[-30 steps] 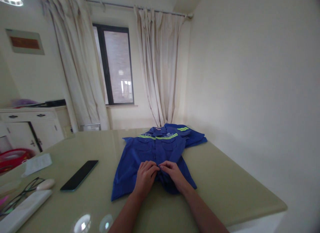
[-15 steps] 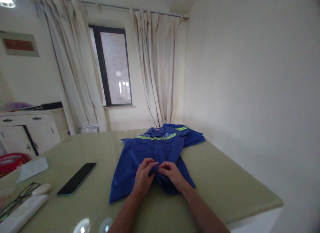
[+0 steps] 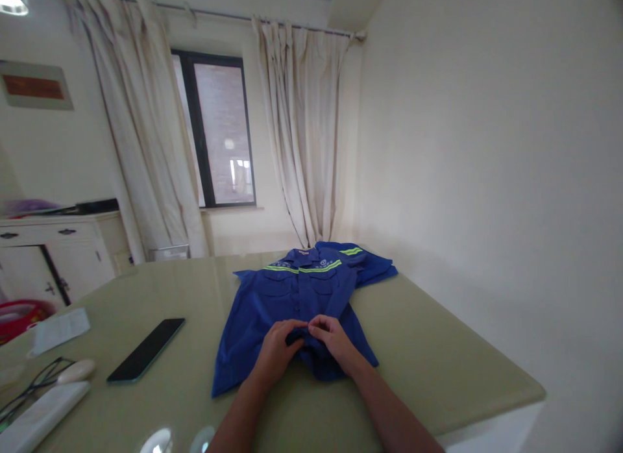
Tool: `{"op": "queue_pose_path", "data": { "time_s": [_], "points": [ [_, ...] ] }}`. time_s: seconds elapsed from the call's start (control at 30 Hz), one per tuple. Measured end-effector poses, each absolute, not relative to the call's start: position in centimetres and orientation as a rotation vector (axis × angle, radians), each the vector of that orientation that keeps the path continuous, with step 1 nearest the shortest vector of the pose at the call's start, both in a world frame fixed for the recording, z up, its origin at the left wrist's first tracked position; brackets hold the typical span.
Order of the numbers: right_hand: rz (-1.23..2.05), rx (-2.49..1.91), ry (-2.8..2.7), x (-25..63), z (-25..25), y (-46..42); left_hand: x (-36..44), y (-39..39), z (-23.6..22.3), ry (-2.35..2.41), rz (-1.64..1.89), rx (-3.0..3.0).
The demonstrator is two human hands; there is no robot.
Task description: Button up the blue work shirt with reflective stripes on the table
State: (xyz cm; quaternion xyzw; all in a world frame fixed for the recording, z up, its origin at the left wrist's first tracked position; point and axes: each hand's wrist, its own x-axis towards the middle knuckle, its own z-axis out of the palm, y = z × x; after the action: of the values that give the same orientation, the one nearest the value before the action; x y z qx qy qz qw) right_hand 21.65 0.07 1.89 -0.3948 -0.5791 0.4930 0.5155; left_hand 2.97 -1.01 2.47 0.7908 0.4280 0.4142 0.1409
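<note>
A blue work shirt (image 3: 263, 310) with yellow-green reflective stripes lies flat on the greenish table (image 3: 428, 349), collar pointing away from me. My left hand (image 3: 275, 352) and my right hand (image 3: 333, 339) meet at the shirt's front placket near the lower hem. Both pinch the fabric there with curled fingers, thumbs and fingertips almost touching each other. One sleeve is folded out to the far right by the wall.
A black phone (image 3: 146, 357) lies left of the shirt. Farther left are a folded paper (image 3: 61, 328), glasses (image 3: 29, 391), a white mouse (image 3: 75, 370) and a white keyboard (image 3: 41, 417). A white cabinet (image 3: 53, 252) and curtains stand behind; the wall runs along the table's right side.
Both hands stay pinched on the shirt front, the fingers shifting slightly. The camera has turned a little, so everything has slid slightly left.
</note>
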Motion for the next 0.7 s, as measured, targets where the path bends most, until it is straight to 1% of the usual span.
{"op": "queue_pose_path", "data": {
  "time_s": [0.23, 0.7],
  "points": [
    [1.237, -0.957, -1.380, 21.68, 1.73, 0.05, 2.94, -0.70, 2.38, 1.139, 1.221, 2.274],
    [1.200, -0.934, -1.415, 21.72, 1.57, 0.76, 3.18, -1.36, 2.73, 1.272, 1.322, 2.365]
  ]
}}
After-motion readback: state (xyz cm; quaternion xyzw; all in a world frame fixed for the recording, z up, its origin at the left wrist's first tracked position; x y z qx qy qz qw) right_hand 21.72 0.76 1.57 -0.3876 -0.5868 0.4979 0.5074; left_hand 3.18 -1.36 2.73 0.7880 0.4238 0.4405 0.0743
